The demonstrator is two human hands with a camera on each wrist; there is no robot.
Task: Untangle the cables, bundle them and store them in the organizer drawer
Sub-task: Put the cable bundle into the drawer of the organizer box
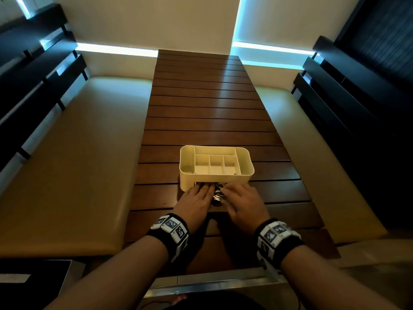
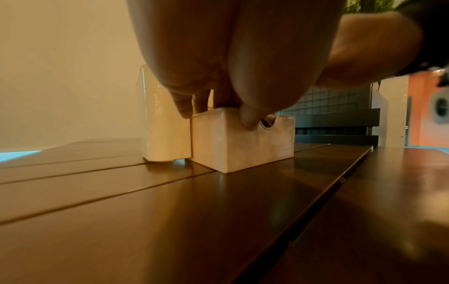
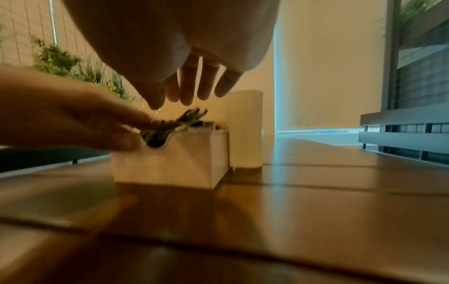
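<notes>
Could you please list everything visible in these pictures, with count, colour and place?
Organizer: one, cream, on the table's near half, top compartments bare.
Drawer: one, cream, pulled out toward the person, finger notch in its front.
Cables: one dark bundle, count unclear, in the drawer, sticking above its rim.
Table: one, brown slats, centre.
Benches: two, beige, either side of the table.
Wristbands: two, black with white markers, on the wrists.
Left hand: fingers down on the drawer's contents, thumb at the notch.
Right hand: fingers straight, over the cables, no grip.
</notes>
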